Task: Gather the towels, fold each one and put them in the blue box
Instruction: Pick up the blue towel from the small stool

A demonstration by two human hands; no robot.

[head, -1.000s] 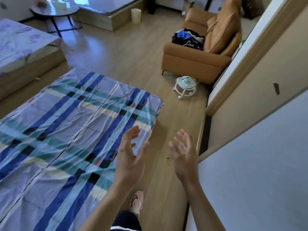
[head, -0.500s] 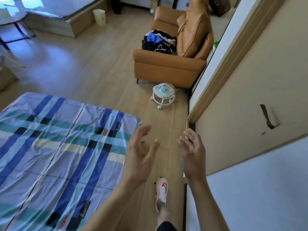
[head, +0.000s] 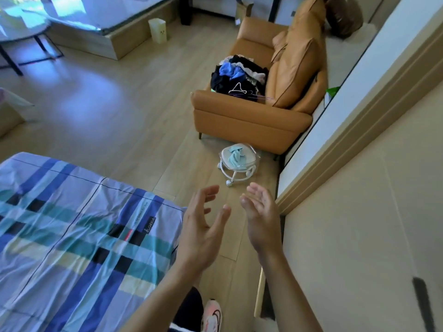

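Note:
My left hand (head: 202, 226) and my right hand (head: 260, 218) are raised in front of me over the wooden floor, palms facing each other, fingers spread, holding nothing. Ahead of them a small white wheeled stool (head: 236, 164) carries a crumpled light-blue cloth (head: 236, 156). Farther on, a pile of dark, blue and white laundry (head: 239, 76) with a white hanger lies on the seat of an orange sofa (head: 251, 121). No blue box is in view.
A bed with a blue, teal and lilac plaid sheet (head: 72, 236) fills the lower left. A beige door and wall (head: 359, 212) run along the right. A low platform (head: 112, 41), a round table (head: 21, 34) and a pale bin (head: 157, 30) stand at the back.
I have walked forward along the bed toward the sofa; the stool and sofa appear nearer and the bed has slid left and down. Both hands stay raised and empty.

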